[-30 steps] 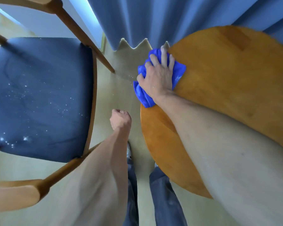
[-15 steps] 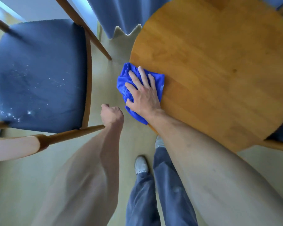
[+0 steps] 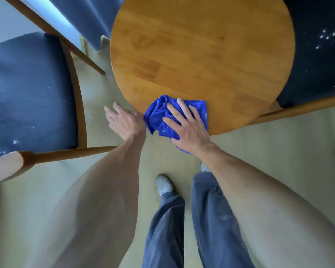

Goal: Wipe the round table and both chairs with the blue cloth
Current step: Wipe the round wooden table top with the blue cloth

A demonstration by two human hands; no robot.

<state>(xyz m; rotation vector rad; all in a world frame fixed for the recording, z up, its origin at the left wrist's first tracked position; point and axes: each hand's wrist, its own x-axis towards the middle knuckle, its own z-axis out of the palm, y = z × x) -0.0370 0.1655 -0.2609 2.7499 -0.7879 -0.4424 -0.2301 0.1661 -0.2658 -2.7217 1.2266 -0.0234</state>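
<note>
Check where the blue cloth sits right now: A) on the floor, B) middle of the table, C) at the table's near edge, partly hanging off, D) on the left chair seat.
C: the right hand presses the blue cloth flat on the near rim of the round table, with part of it hanging over the edge.

right hand [image 3: 188,126] pressing blue cloth [image 3: 159,117], round table [image 3: 201,55] edge

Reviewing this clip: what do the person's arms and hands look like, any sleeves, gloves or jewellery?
Both forearms are bare, with no sleeve in view. The left hand and right hand wear no gloves, and no rings, watch or wristband show. Below are blue-grey trousers and a light shoe.
</note>
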